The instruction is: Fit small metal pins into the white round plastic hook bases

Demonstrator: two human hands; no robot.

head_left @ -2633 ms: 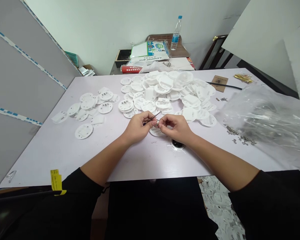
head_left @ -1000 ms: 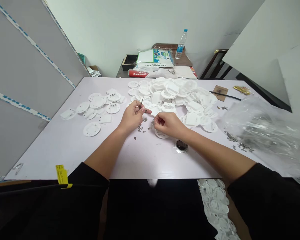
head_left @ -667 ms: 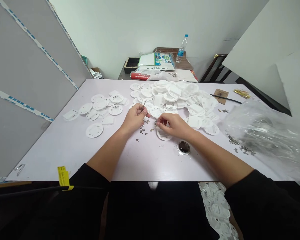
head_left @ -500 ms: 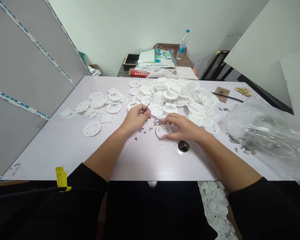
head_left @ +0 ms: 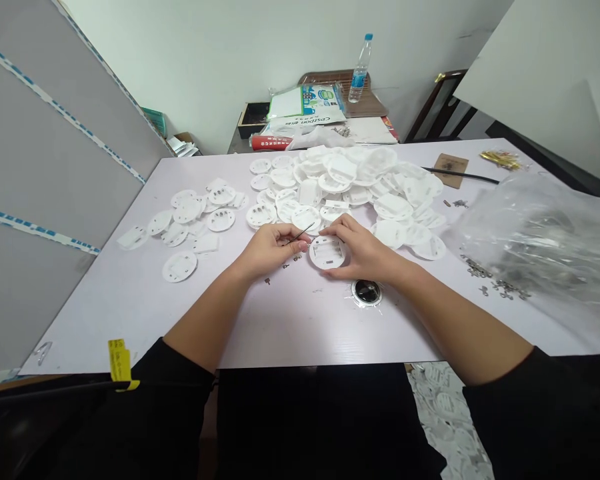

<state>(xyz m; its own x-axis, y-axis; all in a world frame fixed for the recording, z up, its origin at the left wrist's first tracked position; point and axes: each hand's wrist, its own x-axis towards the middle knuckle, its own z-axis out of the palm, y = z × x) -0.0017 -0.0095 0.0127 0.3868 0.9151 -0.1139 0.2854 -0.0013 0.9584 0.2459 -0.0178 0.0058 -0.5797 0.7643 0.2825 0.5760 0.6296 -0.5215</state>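
Note:
My left hand (head_left: 275, 250) is closed in a pinch on a thin dark metal rod (head_left: 301, 233), perhaps tweezers, its tip pointing up and right. My right hand (head_left: 357, 250) grips a round white plastic disc (head_left: 327, 253) by its edge, fingers above and thumb below. The disc is tilted, with a rectangular recess and small slots facing me. Its left edge is close to my left fingertips; whether they touch I cannot tell. Small metal pieces (head_left: 267, 281) lie under and beside my left hand. Below my right hand sits a dark round dish (head_left: 367, 292) with a pale rim.
A large pile of white discs (head_left: 360, 177) lies behind my hands, with a smaller group (head_left: 187, 210) to the left. A clear plastic bag (head_left: 545, 247) and loose metal pieces (head_left: 505, 288) lie right. A water bottle (head_left: 361, 70) stands at the back.
My right hand has raised and tilted the disc, so its recessed side shows. My left hand has come closer to the disc with the rod. The head view has shifted slightly.

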